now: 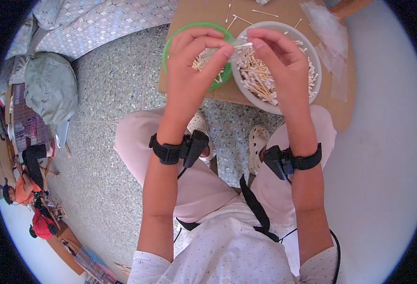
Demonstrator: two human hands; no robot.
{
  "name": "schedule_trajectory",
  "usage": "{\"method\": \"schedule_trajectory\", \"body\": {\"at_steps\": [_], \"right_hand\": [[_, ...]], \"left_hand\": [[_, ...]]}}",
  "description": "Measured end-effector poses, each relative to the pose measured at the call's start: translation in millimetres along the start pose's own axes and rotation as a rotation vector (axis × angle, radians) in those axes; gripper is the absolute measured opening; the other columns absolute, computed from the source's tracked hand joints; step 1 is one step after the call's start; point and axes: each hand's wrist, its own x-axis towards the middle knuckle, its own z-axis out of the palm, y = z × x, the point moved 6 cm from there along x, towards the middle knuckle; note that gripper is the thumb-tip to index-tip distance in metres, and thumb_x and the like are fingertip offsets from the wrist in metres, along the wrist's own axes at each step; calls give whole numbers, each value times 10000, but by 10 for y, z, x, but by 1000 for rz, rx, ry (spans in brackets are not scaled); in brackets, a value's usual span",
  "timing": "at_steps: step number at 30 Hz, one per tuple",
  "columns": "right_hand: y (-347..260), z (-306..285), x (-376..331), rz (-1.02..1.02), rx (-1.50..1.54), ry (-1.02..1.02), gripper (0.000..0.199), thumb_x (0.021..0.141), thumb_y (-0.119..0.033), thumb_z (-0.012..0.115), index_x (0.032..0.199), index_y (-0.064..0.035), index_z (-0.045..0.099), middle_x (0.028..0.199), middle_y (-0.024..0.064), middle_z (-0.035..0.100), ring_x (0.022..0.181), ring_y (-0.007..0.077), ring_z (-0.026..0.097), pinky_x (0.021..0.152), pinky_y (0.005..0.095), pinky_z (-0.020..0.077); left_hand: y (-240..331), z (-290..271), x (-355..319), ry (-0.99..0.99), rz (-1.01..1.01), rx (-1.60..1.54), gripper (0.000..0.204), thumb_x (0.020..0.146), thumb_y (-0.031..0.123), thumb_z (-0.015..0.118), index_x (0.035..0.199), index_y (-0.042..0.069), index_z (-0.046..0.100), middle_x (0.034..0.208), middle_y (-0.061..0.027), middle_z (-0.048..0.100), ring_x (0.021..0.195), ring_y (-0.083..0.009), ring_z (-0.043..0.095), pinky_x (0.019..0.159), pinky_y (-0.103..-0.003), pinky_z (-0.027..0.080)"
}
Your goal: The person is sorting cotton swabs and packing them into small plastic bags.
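Note:
Both my hands are raised over two containers of cotton swabs, with their fingertips close together. My left hand pinches what looks like a small clear plastic bag. Between thumb and fingers, my right hand grips a cotton swab, its white tip at the fingertips and its stick running toward the bag. Whether the stick is inside the bag I cannot tell. Below the right hand is a white bowl heaped with wooden-stick swabs. A green basket with more swabs sits under the left hand, partly hidden by it.
Several loose swabs lie on the brown cardboard surface. Clear plastic bags are piled at its right side, near the pale wall. Far left, two people sit low among other items, beyond a grey-green bag.

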Motion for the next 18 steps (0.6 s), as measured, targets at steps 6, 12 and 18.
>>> {"method": "schedule_trajectory", "body": {"at_steps": [6, 12, 18], "right_hand": [[-29, 187, -50, 14, -111, -203, 181, 842, -114, 656, 996, -19, 674, 933, 39, 680, 822, 85, 610, 751, 229, 485], [26, 116, -46, 55, -165, -104, 168, 847, -144, 651, 956, -21, 685, 871, 50, 688, 779, 108, 624, 718, 246, 488], [-80, 258, -120, -107, -424, -208, 182, 844, -173, 651, 966, -40, 672, 831, 100, 679, 737, 182, 643, 677, 289, 493]], "left_hand": [[8, -15, -4, 37, -22, -50, 110, 732, 120, 736, 821, 78, 687, 949, -49, 634, 952, -207, 569, 871, -329, 401], [22, -36, -4, 30, -43, -132, 125, 719, 122, 747, 830, 86, 701, 975, -44, 622, 977, -194, 560, 877, -320, 401], [-38, -55, -35, 27, -48, -199, 119, 710, 104, 749, 823, 89, 711, 999, -40, 615, 1009, -187, 538, 890, -319, 396]]}}
